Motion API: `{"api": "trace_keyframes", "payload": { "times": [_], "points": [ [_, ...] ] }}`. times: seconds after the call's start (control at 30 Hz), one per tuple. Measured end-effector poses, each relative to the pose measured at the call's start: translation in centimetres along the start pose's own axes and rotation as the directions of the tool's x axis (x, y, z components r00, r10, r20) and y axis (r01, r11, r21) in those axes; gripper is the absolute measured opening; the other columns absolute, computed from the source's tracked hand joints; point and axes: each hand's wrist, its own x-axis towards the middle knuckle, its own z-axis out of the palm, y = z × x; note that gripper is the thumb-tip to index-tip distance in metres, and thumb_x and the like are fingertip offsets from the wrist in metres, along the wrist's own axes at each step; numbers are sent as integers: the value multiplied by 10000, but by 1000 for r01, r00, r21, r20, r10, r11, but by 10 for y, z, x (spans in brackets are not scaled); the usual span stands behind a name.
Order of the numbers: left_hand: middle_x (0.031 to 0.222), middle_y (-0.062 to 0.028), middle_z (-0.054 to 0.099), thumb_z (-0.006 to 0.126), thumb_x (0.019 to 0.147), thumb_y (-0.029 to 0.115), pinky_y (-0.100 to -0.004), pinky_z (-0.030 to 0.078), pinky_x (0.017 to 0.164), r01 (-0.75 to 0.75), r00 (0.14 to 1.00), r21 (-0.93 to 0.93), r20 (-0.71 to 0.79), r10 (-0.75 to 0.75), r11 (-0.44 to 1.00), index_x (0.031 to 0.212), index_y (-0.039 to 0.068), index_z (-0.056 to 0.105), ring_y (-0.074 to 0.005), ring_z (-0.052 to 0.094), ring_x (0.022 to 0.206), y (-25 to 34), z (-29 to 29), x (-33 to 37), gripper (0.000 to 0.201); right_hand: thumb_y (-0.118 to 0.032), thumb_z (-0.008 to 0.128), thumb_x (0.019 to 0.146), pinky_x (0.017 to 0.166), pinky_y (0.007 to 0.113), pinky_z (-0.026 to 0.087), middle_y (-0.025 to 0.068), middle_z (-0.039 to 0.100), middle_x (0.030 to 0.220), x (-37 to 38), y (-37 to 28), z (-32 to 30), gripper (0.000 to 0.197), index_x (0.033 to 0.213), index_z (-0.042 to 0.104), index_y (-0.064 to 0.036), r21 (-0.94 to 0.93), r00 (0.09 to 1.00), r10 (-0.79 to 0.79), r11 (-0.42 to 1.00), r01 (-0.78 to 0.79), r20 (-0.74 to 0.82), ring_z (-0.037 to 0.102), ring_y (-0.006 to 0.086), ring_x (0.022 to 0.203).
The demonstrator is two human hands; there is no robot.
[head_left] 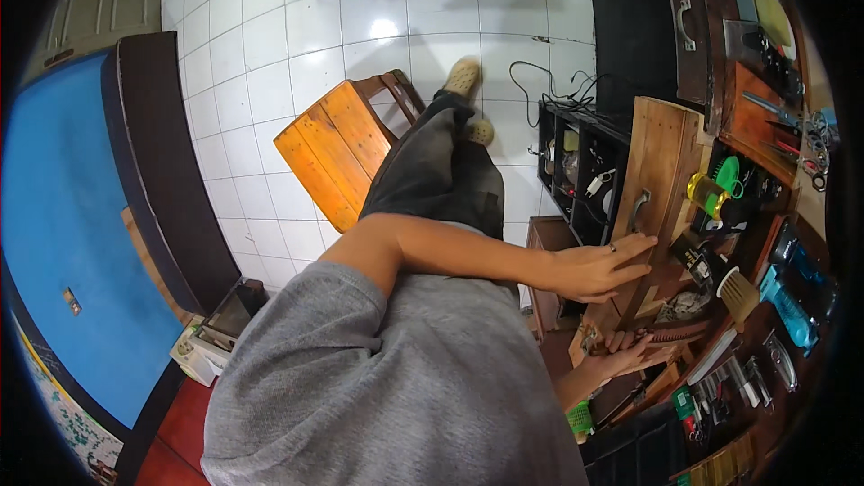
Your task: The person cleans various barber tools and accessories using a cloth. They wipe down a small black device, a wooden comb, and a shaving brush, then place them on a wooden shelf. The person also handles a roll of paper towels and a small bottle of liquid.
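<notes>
A wooden drawer [661,153] with a metal handle stands pulled out at the right, full of grooming things. My left hand [598,272] reaches across my body to its front panel, fingers spread, with a ring on one finger and nothing held. Nearer to me, at the drawer's near end, my right hand [621,358] has its fingers curled at a reddish-brown brush [679,333]; the grip is partly hidden. Around them in the drawer lie a bottle of yellow liquid [708,195], a green brush [725,173], a dark box [693,252] and a tan-bristled brush [738,292].
Scissors [814,157], blue clippers [787,310] and several small tools lie on the tabletop at the right. A black shelf [576,166] with cables stands beyond the drawer. A wooden chair [337,148] stands by my legs on white floor tiles [261,81].
</notes>
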Motion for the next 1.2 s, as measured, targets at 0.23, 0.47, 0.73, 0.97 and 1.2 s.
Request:
{"api": "trace_keyframes", "payload": {
  "times": [0.23, 0.47, 0.73, 0.97, 1.2],
  "points": [
    [1389, -267, 311, 659, 802, 87, -403, 465, 970, 319, 944, -26, -83, -320, 947, 1300, 5, 419, -409, 459, 1224, -35, -15, -58, 559, -348, 473, 1006, 315, 232, 166, -58, 188, 489, -2, -5, 2, 279, 949, 548, -85, 40, 993, 52, 998, -57, 103, 118, 61, 379],
    [793, -112, 652, 665, 850, 129, -303, 526, 652, 784, 402, -330, -375, -835, 525, 895, 5, 608, -167, 657, 755, -190, -31, -187, 143, -376, 499, 984, 294, 236, 235, -66, 250, 476, 44, 2, -46, 351, 1021, 540, -30, 58, 955, 116, 989, -136, 272, 181, 58, 339],
    [704, -90, 674, 665, 860, 184, -304, 520, 590, 819, -318, -536, -722, -614, 205, 821, -5, 648, -138, 652, 634, -491, -84, -440, 193, -520, 435, 962, 365, 250, 285, -36, 431, 528, 54, 22, 5, 443, 882, 594, -114, -388, 972, 119, 901, -191, -202, 305, 86, 388],
    [836, -149, 693, 732, 767, 215, -404, 513, 757, 957, -257, -288, -833, -491, -12, 953, 14, 659, -303, 677, 783, -672, -140, -570, 283, -479, 459, 952, 487, 274, 327, -1, 443, 709, 100, 135, 79, 399, 995, 551, -93, -581, 987, 10, 808, -101, -158, 355, 111, 553],
    [863, -180, 669, 748, 760, 165, -434, 503, 758, 999, -37, -47, -871, -490, 8, 977, 26, 637, -343, 646, 847, -737, -141, -597, 281, -438, 482, 943, 610, 298, 370, 34, 454, 889, 134, 188, 115, 403, 1107, 508, -71, -716, 993, -31, 696, -59, -112, 405, 136, 719]
  ]
}}
